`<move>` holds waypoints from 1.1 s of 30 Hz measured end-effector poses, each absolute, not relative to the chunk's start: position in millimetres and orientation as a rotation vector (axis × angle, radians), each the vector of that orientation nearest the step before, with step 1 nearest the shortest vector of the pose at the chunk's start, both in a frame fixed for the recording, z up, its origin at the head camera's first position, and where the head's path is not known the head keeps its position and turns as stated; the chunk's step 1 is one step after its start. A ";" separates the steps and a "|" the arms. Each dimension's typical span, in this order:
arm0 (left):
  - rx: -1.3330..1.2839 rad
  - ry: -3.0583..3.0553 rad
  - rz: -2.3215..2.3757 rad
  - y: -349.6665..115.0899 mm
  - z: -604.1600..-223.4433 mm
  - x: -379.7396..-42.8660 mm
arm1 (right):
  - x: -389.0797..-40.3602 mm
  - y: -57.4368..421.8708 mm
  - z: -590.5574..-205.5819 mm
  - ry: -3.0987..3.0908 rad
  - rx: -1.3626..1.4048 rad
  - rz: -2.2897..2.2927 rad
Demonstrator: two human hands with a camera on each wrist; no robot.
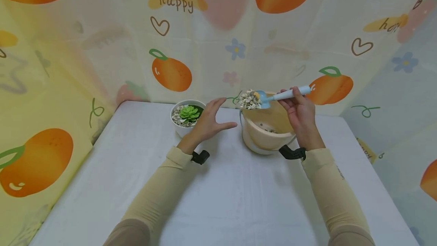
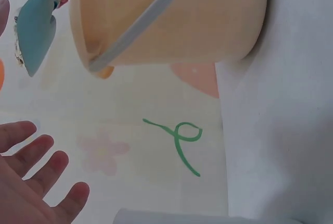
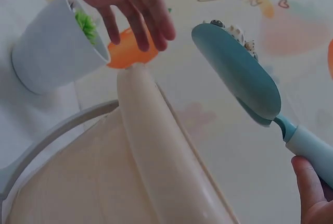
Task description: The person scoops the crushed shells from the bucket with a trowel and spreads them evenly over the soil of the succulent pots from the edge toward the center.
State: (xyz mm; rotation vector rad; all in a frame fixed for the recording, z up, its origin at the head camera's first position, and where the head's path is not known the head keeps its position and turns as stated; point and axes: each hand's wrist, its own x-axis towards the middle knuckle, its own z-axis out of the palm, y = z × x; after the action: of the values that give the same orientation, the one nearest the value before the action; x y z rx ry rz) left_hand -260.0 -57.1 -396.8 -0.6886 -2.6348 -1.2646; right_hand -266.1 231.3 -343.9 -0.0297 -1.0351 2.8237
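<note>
Head view: the right hand (image 1: pixel 302 115) grips a small blue shovel (image 1: pixel 264 101) by its handle, thumb against fingers. The blade is raised above the bucket (image 1: pixel 264 139), tip pointing left, with pale stones (image 1: pixel 250 101) heaped on it. The left hand (image 1: pixel 212 119) holds nothing; its fingers are spread, just beside the white pot (image 1: pixel 181 130).

Handling, as judged: the step in hand is carrying a load of stones. Hold the blade level; a heap this high may shed stones from the tip. Move slowly, since spillage between the containers would land on the table (image 1: pixel 235 200). When tipping, release small amounts and avoid the leaves.

Containers: the bucket stands on the table to the right of the pot. A few stones lie scattered on its floor. The pot contains a green plant (image 1: pixel 189 113) with pale stones around it; a dark patch, perhaps shadow, lies behind the leaves.
</note>
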 end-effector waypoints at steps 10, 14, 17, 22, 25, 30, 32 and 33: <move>-0.631 -2.633 -1.239 -76.5 -390.4 -259.9 | -269.5 215.2 -342.4 -1.081 -0.033 2.824; -0.619 -2.639 -1.207 -83.6 -388.4 -260.8 | -270.6 209.3 -342.3 -1.064 -0.042 2.842; -0.604 -2.648 -1.206 -88.4 -387.6 -260.6 | -271.3 204.3 -342.8 -1.057 -0.054 2.854; -0.573 -2.658 -1.217 -96.5 -386.8 -260.5 | -274.0 195.2 -343.3 -1.041 -0.052 2.872; -0.553 -2.653 -1.230 -101.9 -386.6 -260.8 | -275.4 189.5 -344.3 -1.017 -0.067 2.888; -0.537 -2.627 -1.247 -112.0 -386.9 -262.9 | -277.0 178.2 -345.0 -1.007 -0.101 2.907; -0.528 -2.622 -1.255 -116.2 -387.2 -262.8 | -278.3 173.6 -345.2 -0.978 -0.101 2.934; -0.524 -2.618 -1.257 -118.3 -387.4 -262.6 | -279.0 171.2 -345.2 -0.975 -0.105 2.936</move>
State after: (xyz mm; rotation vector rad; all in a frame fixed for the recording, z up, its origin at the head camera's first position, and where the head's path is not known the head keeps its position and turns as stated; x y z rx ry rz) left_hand -262.6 -118.3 -387.4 -0.5243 -2.6181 -1.2573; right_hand -279.0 171.2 -345.2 -0.1051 -0.9750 2.9357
